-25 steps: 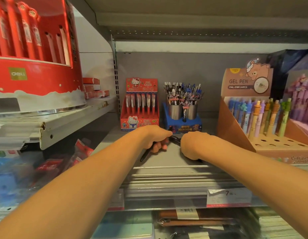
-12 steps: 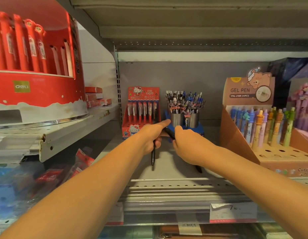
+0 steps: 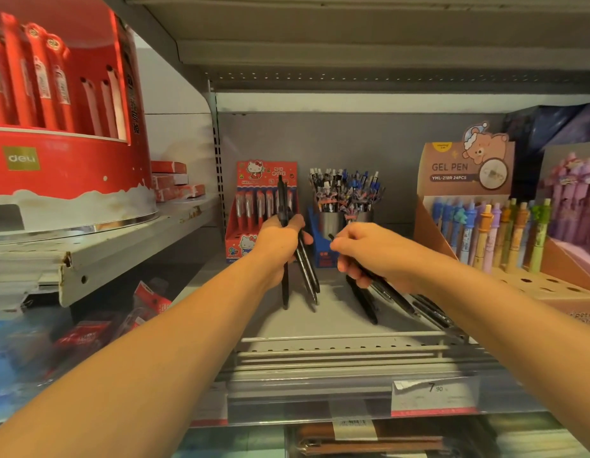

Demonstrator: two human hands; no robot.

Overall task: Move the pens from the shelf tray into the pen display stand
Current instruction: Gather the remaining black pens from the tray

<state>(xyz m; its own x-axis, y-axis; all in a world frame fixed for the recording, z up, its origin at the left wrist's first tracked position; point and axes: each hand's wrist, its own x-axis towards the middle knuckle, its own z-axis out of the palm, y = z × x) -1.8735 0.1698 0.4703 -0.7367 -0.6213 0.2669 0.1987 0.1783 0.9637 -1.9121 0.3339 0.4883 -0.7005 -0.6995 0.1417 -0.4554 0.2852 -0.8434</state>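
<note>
A: What is seen nearest, at the bottom of the frame?

B: A price label [image 3: 434, 396] reading 7.90 is fixed to the shelf edge [image 3: 320, 361] at lower right. Two bare forearms are stretched up from the lower corners toward the middle.

A: How is the left hand [image 3: 277, 241] held?

B: Its fingers are curled round a bunch of black pens [image 3: 284, 246]. One pen is held nearly upright, its top raised in front of the red cartoon-cat display stand [image 3: 264, 209]; two more are slanted down and to the right from the fist, their tips just above the grey shelf floor.

A: And the right hand [image 3: 369, 251]?

B: It is closed round a second group of dark pens [image 3: 379, 292], which are fanned down and to the right from beneath the palm. A pen end is pinched between thumb and forefinger at the hand's left side. Whether the lowest pens are touching the shelf cannot be told.

A: What is placed behind the hands?

B: The red stand is set at centre left against the back panel, with a row of pens in it. Just to its right a blue base with metal cups [image 3: 340, 223] is filled with patterned pens. At the right a brown GEL PEN box [image 3: 465, 173] is seen with pastel pens standing in its holes. At upper left a large red round display [image 3: 65, 133] is carried on a higher shelf.
</note>
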